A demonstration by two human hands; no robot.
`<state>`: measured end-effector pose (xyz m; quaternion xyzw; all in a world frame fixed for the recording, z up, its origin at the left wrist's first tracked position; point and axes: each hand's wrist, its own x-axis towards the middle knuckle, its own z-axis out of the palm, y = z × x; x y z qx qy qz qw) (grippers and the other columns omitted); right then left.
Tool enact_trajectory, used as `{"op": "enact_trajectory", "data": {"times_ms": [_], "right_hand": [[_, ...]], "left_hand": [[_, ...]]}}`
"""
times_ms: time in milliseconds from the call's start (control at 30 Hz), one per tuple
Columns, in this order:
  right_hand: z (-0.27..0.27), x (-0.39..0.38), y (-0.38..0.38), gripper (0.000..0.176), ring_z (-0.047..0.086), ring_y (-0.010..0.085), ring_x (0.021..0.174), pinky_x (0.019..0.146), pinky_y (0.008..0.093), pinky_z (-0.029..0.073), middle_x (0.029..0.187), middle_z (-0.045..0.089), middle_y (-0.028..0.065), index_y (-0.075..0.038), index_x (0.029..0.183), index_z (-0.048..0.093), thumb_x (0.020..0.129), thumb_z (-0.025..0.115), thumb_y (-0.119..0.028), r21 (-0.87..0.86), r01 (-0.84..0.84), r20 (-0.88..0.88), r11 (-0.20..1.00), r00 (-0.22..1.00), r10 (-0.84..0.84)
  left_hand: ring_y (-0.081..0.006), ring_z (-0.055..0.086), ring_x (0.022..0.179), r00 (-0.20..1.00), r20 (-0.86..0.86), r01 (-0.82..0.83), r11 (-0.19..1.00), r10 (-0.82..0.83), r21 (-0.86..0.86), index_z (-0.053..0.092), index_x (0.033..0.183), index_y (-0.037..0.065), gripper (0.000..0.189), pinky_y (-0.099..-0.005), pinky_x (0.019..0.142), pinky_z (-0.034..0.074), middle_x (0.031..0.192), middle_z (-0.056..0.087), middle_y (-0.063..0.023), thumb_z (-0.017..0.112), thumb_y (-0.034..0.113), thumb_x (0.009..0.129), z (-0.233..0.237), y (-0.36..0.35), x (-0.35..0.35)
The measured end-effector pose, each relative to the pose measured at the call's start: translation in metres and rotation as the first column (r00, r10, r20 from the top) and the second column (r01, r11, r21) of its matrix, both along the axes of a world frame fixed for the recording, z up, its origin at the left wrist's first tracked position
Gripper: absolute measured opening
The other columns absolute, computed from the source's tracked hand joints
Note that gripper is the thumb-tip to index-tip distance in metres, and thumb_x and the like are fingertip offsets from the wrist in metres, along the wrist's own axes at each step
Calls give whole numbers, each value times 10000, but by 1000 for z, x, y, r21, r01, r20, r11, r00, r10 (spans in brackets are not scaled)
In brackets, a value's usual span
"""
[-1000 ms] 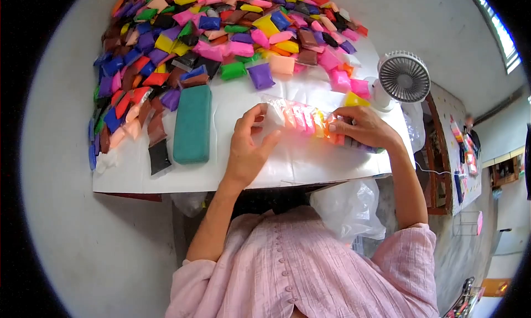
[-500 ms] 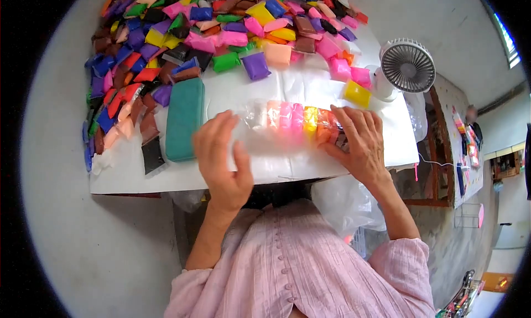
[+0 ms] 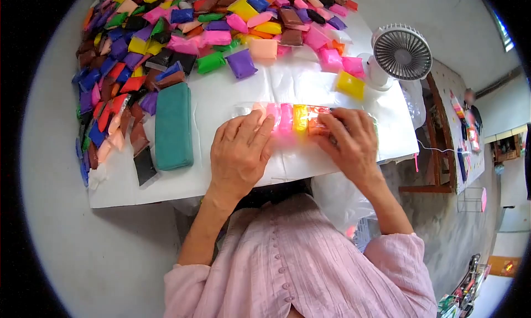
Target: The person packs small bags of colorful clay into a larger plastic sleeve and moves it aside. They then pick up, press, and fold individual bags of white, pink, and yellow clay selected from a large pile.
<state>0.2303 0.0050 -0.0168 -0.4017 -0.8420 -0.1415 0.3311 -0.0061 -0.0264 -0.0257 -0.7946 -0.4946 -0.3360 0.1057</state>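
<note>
A clear plastic bag (image 3: 286, 117) lies flat on the white table surface, with a row of peach, pink, yellow and orange-red packets inside it. My left hand (image 3: 241, 149) rests on the bag's left end, its fingers stretched over the peach packet. On the right end, beside the orange-red packet, lies my right hand (image 3: 352, 146), fingers spread and bent, covering part of that end. The undersides of both hands' fingertips are hidden.
A teal case (image 3: 173, 127) lies left of my left hand. Many coloured packets (image 3: 215, 37) cover the table's back and left side. One yellow packet (image 3: 350, 85) lies near a white fan (image 3: 402, 52) at the back right. A person (image 3: 474, 116) is far right.
My left hand has moved right, from beside the bag onto its left end. My right hand stays at the right end. The whole view has shifted slightly.
</note>
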Motion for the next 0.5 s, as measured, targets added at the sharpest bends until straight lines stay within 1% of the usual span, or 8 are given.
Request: {"op": "enact_trajectory", "data": {"times_ms": [33,67,167,200,300,367,400,500], "right_hand": [[5,10,-2,371,558,261,935,813,389,446,1027,583,50,-127,1050,649,723,775,-247,-22,23,5,999,1000,-23],[7,18,-5,378,560,264,936,811,387,447,1032,590,46,-127,1061,658,726,778,-254,3,48,30,999,998,-48],[4,38,-10,450,560,270,965,837,397,460,1054,599,55,-122,1085,663,686,811,-268,-24,125,20,992,992,-125],[2,44,-11,468,558,275,977,846,400,464,1062,599,62,-117,1094,661,679,820,-263,-47,134,-16,990,991,-135],[-4,57,-12,516,553,289,1011,869,407,476,1088,598,82,-102,1120,653,662,842,-247,-115,144,-117,983,981,-158],[-6,64,-14,543,549,297,1032,882,410,481,1105,595,96,-92,1135,645,655,853,-235,-152,147,-169,977,970,-172],[-9,68,-14,567,541,301,1063,907,409,477,1136,588,110,-81,1167,633,667,854,-233,-184,130,-171,974,972,-162],[-11,71,-14,568,540,305,1081,922,411,473,1164,586,118,-73,1189,626,689,843,-232,-191,94,-195,977,972,-131]], "left_hand": [[-276,548,1055,1000,3,-2,1000,2,-3,630,1210,83,375,-417,910,436,1205,592,-90,640,184,850,0,0,0],[-276,544,1060,1000,6,-3,1000,3,-6,629,1213,83,379,-416,912,436,1207,589,-92,641,189,849,1,0,0],[-279,534,1069,999,-2,-35,999,35,-11,624,1221,74,394,-418,917,435,1212,579,-109,647,196,847,3,-3,0],[-280,530,1071,998,-9,-55,998,54,-11,622,1223,70,399,-419,919,435,1213,575,-116,650,197,845,3,-3,-1],[-313,545,1039,997,83,-5,999,9,-53,628,1201,43,406,-426,906,441,1212,580,-158,677,169,818,3,-3,-4],[-331,551,1053,960,280,18,998,-1,-56,624,1198,19,369,-425,919,444,1189,588,-173,640,134,847,5,-2,-13],[-340,554,1060,927,374,28,998,-6,-53,622,1196,7,351,-425,926,445,1178,592,-181,621,116,862,6,-2,-18],[-279,577,1100,776,625,-45,996,86,-81,603,1225,-14,339,-365,964,450,1215,600,-163,533,42,898,-2,-8,-26]]}}
